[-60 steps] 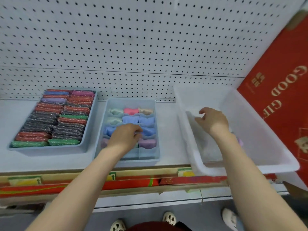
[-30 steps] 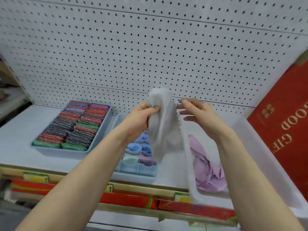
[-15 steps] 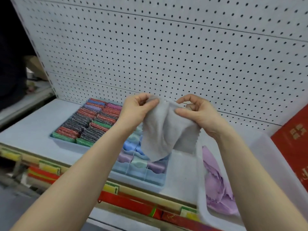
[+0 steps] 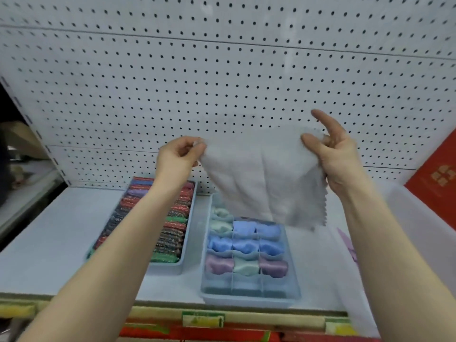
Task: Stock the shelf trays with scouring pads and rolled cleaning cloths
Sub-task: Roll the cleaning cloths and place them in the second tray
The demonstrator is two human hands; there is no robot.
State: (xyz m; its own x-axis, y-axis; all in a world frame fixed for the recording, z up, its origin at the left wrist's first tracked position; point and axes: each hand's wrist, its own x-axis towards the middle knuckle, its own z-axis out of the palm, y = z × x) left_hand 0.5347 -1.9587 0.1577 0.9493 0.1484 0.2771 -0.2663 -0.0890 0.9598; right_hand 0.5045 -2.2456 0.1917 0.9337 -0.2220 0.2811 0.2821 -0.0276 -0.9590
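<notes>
Grey cloth (image 4: 264, 178) hangs spread between both hands above the divided tray (image 4: 249, 296) on the shelf (image 4: 56, 245). Left hand (image 4: 176, 160) pinches one top corner; right hand (image 4: 333, 154) grips the other, index finger straight. Keep edges level, then roll tightly. The tray's front row looks empty, with open air above; pegboard (image 4: 222, 70) stands close behind.

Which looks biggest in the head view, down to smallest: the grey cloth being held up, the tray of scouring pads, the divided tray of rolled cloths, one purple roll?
1. Grey cloth, though held nearer the camera, so likely flattered.
2-3. Scouring pad tray and divided tray: look about alike; an arm hides part of the pad tray.
4. Purple roll, clearly smallest.
</notes>
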